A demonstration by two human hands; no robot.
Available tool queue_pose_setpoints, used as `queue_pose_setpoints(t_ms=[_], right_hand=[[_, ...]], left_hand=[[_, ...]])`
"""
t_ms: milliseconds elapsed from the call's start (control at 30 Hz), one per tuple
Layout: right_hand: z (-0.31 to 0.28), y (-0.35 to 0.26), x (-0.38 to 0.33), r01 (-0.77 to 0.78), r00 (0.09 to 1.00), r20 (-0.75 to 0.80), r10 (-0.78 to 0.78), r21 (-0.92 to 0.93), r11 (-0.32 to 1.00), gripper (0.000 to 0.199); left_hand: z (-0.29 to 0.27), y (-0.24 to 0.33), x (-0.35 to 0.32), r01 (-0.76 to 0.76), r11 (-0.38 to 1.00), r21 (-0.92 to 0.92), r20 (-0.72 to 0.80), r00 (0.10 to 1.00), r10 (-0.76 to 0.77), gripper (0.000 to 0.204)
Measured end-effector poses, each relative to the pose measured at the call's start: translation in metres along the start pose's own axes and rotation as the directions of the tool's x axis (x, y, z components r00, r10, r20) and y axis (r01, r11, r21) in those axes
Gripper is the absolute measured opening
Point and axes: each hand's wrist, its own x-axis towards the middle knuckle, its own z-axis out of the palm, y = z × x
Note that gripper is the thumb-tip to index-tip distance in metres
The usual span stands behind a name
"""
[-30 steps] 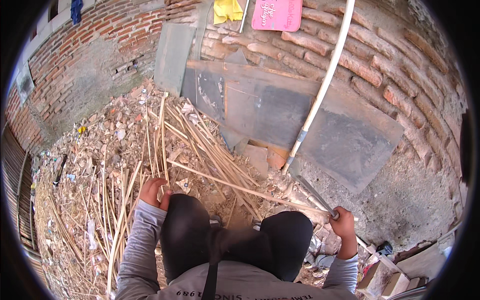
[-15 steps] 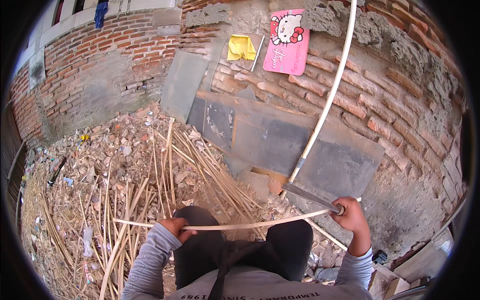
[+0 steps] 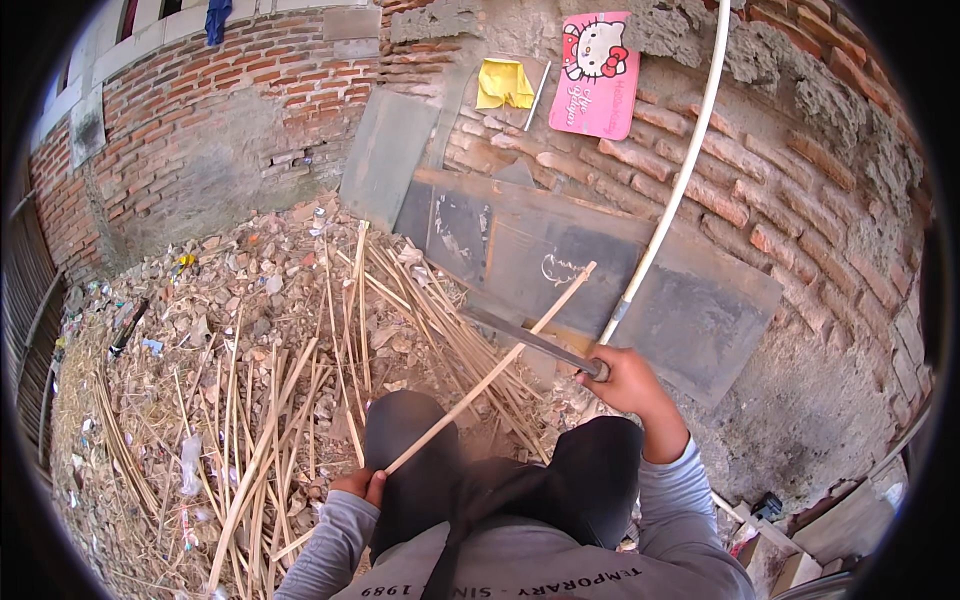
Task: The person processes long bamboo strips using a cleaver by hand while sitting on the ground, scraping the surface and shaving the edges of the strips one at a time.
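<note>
tan wood makes up the long strip [image 3: 460, 408] that lies in the fingers of the left hand [image 3: 360, 487]; they are closed around its lower part, the thumb pressed along it. from there the strip slants up and to the right, past the near knee, its far end standing out in front of the dark boards [image 3: 690, 310]. the fingers of the right hand [image 3: 625, 380] are wrapped tight around the handle of a long knife [image 3: 560, 353], whose blade points left and crosses the strip well beyond the left hand; whether steel and wood touch there, i cannot tell.

beneath and beyond the strip, a bundle of similar strips [image 3: 410, 290] lies on the rubble [image 3: 270, 310], with more loose strips [image 3: 240, 470] to the left of the left hand. the person's dark-clad knees [image 3: 405, 430] stand between the hands and hide part of the ground. a pale pole [image 3: 665, 215] comes down the brick wall [image 3: 720, 180], its lower end just beside the right hand, near the dark boards.

higher up hang a yellow cloth [image 3: 504, 84] and a pink board [image 3: 595, 105] with a cartoon cat and lettering. the grey shirt [image 3: 500, 575] carries dark printed lettering too.
</note>
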Motion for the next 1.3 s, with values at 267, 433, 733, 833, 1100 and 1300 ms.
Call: queue_pose_setpoints(t_ms=[267, 433, 733, 833, 1100, 1300], right_hand=[[0.100, 0.018, 0.053, 0.108, 0.915, 0.401, -0.034, -0.164, 0.981, 0.028], [0.136, 0.055, 0.055, -0.015, 0.931, 0.361, 0.047, -0.092, 0.996, 0.026], [0.172, 0.080, 0.055, -0.169, 0.897, 0.432, 0.093, 0.141, 0.975, 0.026], [0.177, 0.112, 0.059, -0.172, 0.967, 0.216, 0.136, 0.157, 0.973, 0.025], [0.155, 0.059, 0.057, 0.043, 0.881, 0.470, -0.045, 0.014, 0.999, 0.018], [0.150, 0.145, 0.068, -0.371, 0.921, 0.158, 0.357, 0.066, 0.926, 0.041]], left_hand=[[0.009, -0.013, -0.017, 0.177, 0.984, 0.015, 0.008, 0.984, -0.177, 0.036], [0.010, -0.008, -0.010, 0.192, 0.981, 0.017, 0.044, 0.980, -0.192, 0.033], [0.024, 0.001, 0.004, -0.019, 0.984, 0.177, -0.004, 1.000, 0.020, 0.036], [0.030, 0.010, 0.015, 0.002, 0.979, 0.205, 0.015, 1.000, -0.005, 0.040], [0.017, -0.009, 0.020, 0.011, 0.975, 0.224, 0.115, 0.993, -0.038, 0.042], [-0.026, -0.028, 0.005, 0.045, 0.972, 0.229, 0.123, 0.990, -0.074, 0.038]])
